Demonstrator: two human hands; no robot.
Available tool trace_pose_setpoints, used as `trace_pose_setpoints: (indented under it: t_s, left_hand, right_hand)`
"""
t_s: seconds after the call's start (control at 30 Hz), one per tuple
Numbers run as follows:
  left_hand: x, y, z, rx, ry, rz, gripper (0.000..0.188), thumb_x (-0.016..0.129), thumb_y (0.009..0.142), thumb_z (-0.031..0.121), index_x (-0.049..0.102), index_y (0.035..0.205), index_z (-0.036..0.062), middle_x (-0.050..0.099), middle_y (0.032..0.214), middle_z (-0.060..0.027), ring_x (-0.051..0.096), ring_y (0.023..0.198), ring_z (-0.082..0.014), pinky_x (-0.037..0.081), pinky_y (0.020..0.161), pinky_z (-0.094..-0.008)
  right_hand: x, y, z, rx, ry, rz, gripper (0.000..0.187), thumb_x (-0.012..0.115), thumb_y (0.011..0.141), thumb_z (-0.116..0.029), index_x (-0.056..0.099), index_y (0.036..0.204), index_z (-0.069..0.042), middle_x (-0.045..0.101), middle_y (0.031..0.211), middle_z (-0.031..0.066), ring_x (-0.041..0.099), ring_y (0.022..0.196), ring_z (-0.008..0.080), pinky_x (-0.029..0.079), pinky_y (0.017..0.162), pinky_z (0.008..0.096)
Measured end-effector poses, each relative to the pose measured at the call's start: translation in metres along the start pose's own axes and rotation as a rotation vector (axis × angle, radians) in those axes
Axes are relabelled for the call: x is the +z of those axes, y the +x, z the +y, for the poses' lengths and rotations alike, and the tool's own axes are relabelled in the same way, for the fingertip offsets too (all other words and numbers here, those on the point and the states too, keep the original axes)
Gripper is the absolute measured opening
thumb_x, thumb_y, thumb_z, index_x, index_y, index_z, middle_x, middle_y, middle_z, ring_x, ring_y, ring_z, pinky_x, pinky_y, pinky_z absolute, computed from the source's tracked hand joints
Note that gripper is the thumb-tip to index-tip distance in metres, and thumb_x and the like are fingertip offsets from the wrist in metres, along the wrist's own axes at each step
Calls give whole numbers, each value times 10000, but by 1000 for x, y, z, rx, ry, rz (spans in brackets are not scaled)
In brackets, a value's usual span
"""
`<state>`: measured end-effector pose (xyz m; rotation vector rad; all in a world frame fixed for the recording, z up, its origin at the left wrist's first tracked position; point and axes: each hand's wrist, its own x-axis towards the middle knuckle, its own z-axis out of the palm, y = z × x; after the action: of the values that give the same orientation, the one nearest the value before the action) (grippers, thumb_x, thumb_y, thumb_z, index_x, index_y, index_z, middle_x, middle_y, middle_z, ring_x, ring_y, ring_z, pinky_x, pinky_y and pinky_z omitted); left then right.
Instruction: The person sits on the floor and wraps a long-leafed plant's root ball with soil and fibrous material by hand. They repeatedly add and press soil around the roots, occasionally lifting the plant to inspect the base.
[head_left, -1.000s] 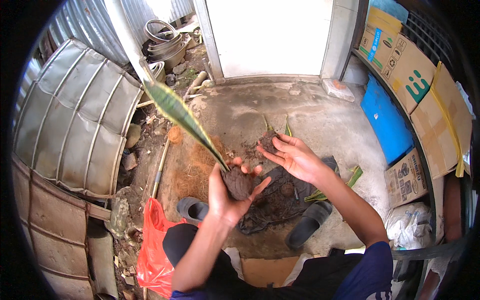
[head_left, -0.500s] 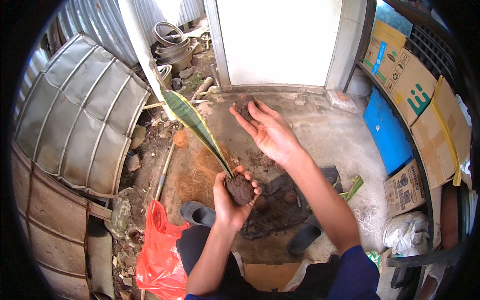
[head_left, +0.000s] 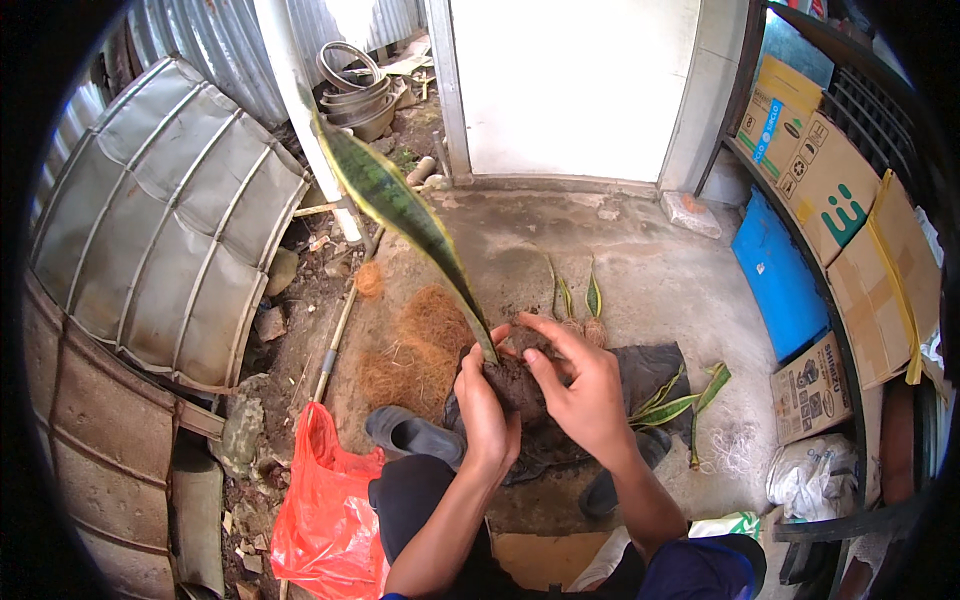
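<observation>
My left hand [head_left: 485,420] is cupped around a dark ball of soil [head_left: 515,388] at the base of a snake plant [head_left: 405,222]. Its single long leaf, green with yellow edges, leans up toward the far left. My right hand [head_left: 592,398] has its curled fingers around a crumbly clump of soil [head_left: 522,338] and presses it against the far side of the ball. The fingers partly hide where clump and ball meet. Below both hands lies a black plastic sheet [head_left: 645,368] on the concrete.
Coconut fibre [head_left: 425,345] lies left of my hands. Small rooted snake plants [head_left: 594,295] stand beyond the sheet, with cut leaves [head_left: 708,390] to the right. A red plastic bag [head_left: 325,500] sits by my left leg. Cardboard boxes [head_left: 815,190] line the right side.
My right hand has come down and toward me, bringing its soil clump onto the ball. The left hand has shifted slightly right with the plant. Small plants behind the right hand now show.
</observation>
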<state>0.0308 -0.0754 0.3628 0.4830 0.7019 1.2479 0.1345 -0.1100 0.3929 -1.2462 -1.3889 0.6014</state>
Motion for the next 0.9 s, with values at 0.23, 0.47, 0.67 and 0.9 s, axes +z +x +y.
trace_pose_setpoints:
  t_s: [0.23,0.47,0.67,0.9]
  left_hand:
    - [0,-2,-3,39,-48,23,365,360,1011,246,582,1158,-3,611,1073,-76,581,973,-155,465,876,-307]
    - [-9,0,-3,46,-45,46,321,362,1000,207,597,1076,2,618,1049,-78,586,953,-152,464,862,-301]
    - [-11,2,4,104,-5,53,321,366,991,199,600,1028,-17,631,988,-91,594,921,-157,467,836,-291]
    - [-11,-2,15,195,125,41,342,351,977,180,606,960,-48,656,936,-130,613,871,-185,475,824,-304]
  right_hand:
    - [11,-17,-1,-294,-215,-43,466,615,887,-58,504,1337,-8,535,1319,220,534,1217,354,469,972,408]
    - [22,-17,11,-319,-131,37,338,640,855,-15,626,1192,10,610,1228,201,596,1158,307,510,934,375]
    - [34,-19,11,-318,-87,106,288,660,831,-12,670,1119,3,626,1206,195,610,1140,303,514,936,372]
    - [46,-20,19,-497,-177,157,271,649,820,-7,674,1087,32,631,1190,211,616,1127,324,516,944,398]
